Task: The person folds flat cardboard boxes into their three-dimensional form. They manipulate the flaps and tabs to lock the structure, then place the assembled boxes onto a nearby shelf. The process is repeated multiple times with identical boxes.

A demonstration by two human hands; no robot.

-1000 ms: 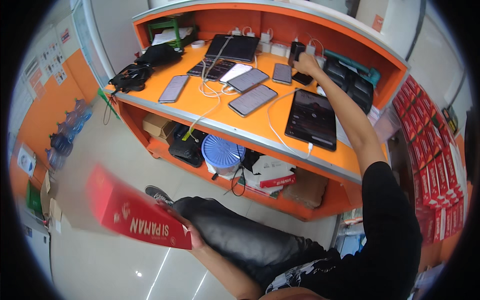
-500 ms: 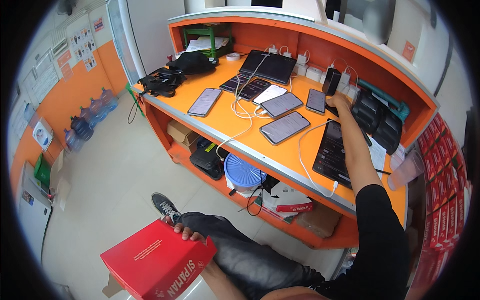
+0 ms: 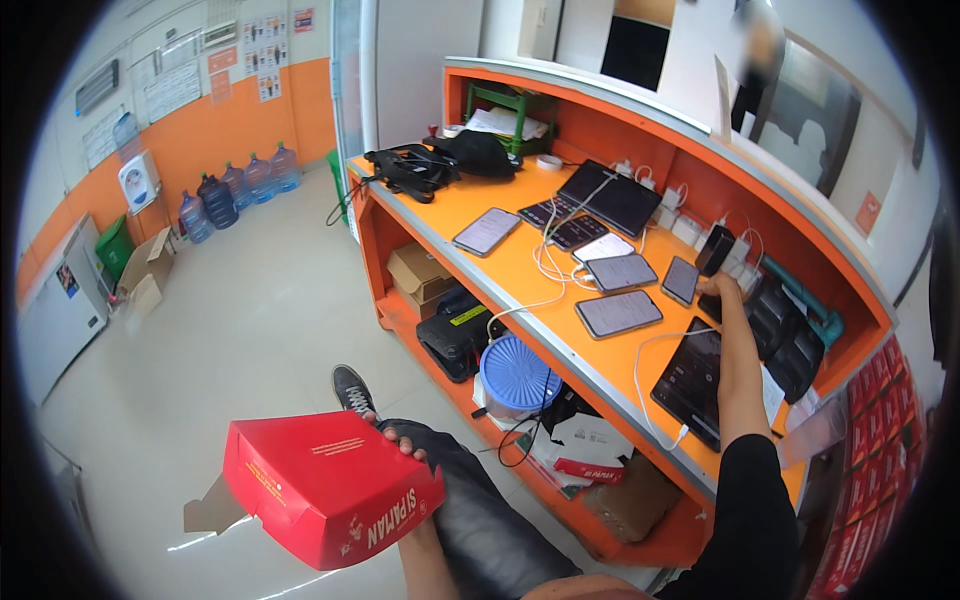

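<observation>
My left hand [image 3: 403,443] grips a red cardboard box [image 3: 330,470] over my lap, its fingers curled over the box's far right edge. The lid faces up, with pale print on its top and sides. My right arm stretches across the orange desk [image 3: 420,225]. At the desk's back right, my right hand [image 3: 724,290] is beside a black upright block [image 3: 714,250] and a small phone [image 3: 680,280]. Its fingers are mostly hidden, next to a dark object I cannot make out. A large black tablet [image 3: 690,380] lies just left of that forearm, with a white cable running to it.
Several phones, including a grey one [image 3: 620,313], lie on the desk among white cables. A dark laptop or tablet [image 3: 612,208], black bag [image 3: 480,153] and green tray rack [image 3: 520,112] stand farther back. Below are a blue-lidded tub [image 3: 518,370] and cartons. Red boxes [image 3: 870,450] are stacked right.
The view has swung left, so the desk appears farther right. The red box is tilted to show more of its near side. My right hand stays by the black block.
</observation>
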